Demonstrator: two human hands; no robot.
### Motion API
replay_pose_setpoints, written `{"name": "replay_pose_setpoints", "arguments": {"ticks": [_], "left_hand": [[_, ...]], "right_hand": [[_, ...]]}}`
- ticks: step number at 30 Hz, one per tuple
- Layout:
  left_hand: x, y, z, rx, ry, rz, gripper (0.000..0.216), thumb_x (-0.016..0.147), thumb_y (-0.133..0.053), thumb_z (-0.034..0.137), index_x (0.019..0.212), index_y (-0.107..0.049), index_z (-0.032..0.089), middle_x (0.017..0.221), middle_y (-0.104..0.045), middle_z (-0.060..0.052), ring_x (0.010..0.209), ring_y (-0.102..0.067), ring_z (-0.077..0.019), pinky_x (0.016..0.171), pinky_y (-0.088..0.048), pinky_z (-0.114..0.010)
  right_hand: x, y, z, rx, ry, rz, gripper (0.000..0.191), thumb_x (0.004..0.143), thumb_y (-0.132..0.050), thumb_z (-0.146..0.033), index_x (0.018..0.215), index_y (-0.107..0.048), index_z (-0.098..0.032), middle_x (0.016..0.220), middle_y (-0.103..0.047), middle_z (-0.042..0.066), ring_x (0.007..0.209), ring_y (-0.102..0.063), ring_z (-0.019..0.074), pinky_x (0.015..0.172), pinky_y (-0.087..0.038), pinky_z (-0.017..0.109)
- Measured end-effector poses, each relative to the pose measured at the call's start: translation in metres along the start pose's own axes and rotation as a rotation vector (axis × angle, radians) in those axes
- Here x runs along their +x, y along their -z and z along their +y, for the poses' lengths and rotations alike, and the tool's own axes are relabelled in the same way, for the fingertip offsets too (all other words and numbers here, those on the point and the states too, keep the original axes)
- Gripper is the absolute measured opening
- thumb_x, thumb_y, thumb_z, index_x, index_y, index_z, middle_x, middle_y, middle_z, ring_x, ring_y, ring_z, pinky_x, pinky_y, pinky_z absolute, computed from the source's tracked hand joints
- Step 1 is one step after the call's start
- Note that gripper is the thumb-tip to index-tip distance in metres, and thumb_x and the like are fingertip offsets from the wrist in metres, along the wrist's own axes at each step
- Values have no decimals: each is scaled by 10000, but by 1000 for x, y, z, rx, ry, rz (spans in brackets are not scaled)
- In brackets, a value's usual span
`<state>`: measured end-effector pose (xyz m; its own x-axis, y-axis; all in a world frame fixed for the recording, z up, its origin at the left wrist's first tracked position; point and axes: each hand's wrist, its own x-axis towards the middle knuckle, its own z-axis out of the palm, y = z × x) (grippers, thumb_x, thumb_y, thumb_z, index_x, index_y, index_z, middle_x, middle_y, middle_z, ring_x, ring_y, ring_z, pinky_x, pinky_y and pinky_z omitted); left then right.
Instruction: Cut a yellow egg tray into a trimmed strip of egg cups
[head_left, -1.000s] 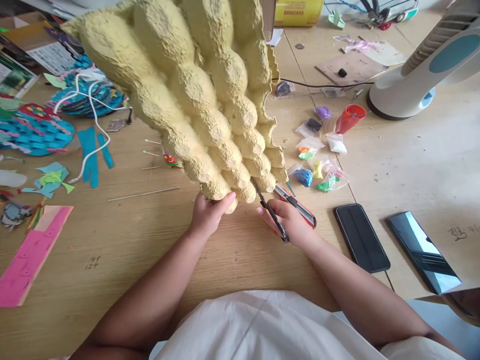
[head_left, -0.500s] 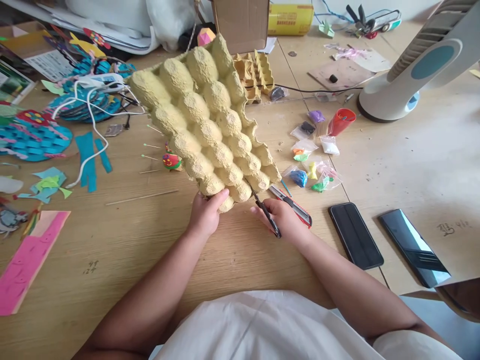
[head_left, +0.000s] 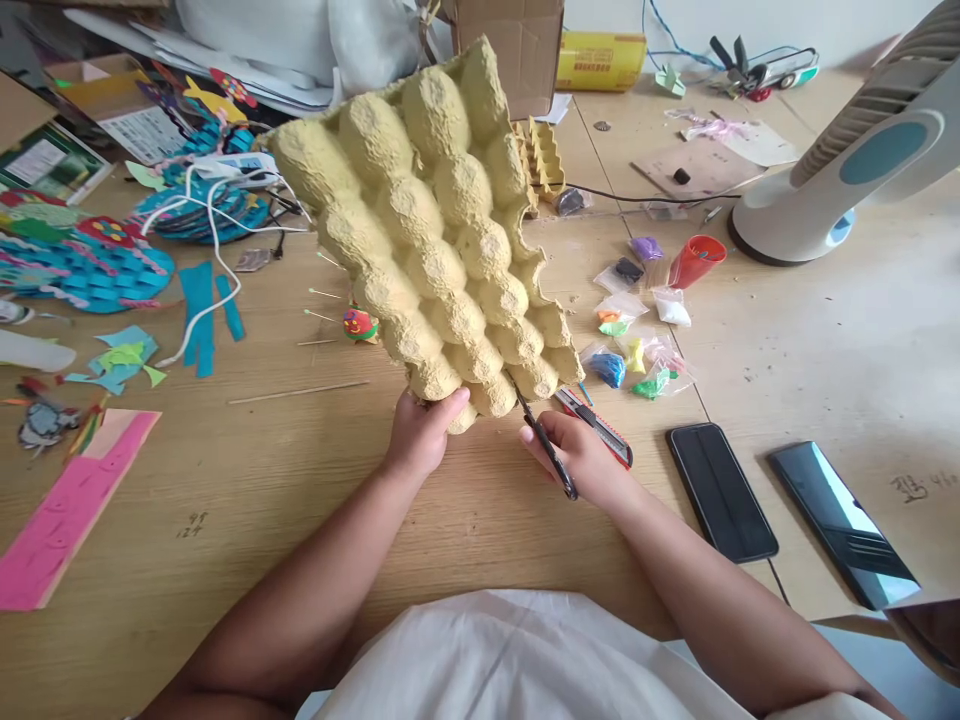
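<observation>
A yellow pulp egg tray (head_left: 439, 265) is held up and tilted above the table, its bumpy underside facing me. My left hand (head_left: 424, 430) grips its near edge, thumb on top and the other fingers hidden beneath. In my right hand (head_left: 581, 455) are black-handled scissors (head_left: 553, 458), whose blades reach into the tray's near edge between two bumps. How far the blades are apart is hidden by the tray. Just beyond my right hand, a red and grey utility knife (head_left: 600, 425) lies on the table.
Two phones (head_left: 721, 492) lie at the right, below a white fan (head_left: 832, 170). Small bags of coloured clay (head_left: 609, 368) and a red cup (head_left: 699, 262) sit right of the tray. Paper scraps (head_left: 120, 355) and a pink strip (head_left: 75, 510) are at the left. A cardboard box (head_left: 506, 60) stands behind.
The whole view has shifted slightly, with the table's things now further right. The tray looks a little more upright and nearer. Both hands keep their hold on the tray and scissors.
</observation>
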<state>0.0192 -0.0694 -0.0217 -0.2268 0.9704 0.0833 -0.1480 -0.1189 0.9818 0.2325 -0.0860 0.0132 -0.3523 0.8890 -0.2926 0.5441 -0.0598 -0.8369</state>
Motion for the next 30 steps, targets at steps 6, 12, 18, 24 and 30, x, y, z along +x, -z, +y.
{"name": "replay_pose_setpoints", "arguments": {"ticks": [6,12,18,24,30], "left_hand": [[-4,-2,0,-50,7,53,487,730,-827,421,1148,-724,193,1158,-758,-94,1149,-687,-290,1012,-549,-393],[10,2,7,-180,-33,242,514,750,-824,360,1226,-691,219,1218,-735,-80,1246,-638,-262,1060,-523,-353],[19,4,17,-427,156,176,421,788,-776,334,1191,-690,252,1268,-714,-53,1197,-653,-238,915,-585,-328],[17,3,18,-477,203,123,353,803,-769,358,1130,-702,241,1178,-745,-47,1174,-660,-226,868,-578,-298],[14,1,17,-472,111,18,393,816,-762,324,1197,-693,254,1176,-744,-54,1282,-608,-244,1030,-535,-361]], "right_hand": [[-4,0,-6,-141,18,58,518,929,-535,-661,665,-386,-240,581,-444,-48,550,-402,120,531,-244,274],[-5,-1,-3,-137,45,32,506,918,-565,-643,673,-385,-238,598,-418,-56,560,-373,115,538,-233,276],[-5,-1,2,-67,53,31,507,908,-579,-641,678,-369,-240,612,-380,-66,557,-343,107,524,-229,276],[-5,2,1,-61,89,27,482,922,-584,-599,690,-364,-238,628,-378,-69,568,-338,104,527,-238,271],[-7,2,0,-57,160,11,454,910,-640,-548,710,-377,-237,643,-384,-68,584,-347,107,545,-248,266]]}}
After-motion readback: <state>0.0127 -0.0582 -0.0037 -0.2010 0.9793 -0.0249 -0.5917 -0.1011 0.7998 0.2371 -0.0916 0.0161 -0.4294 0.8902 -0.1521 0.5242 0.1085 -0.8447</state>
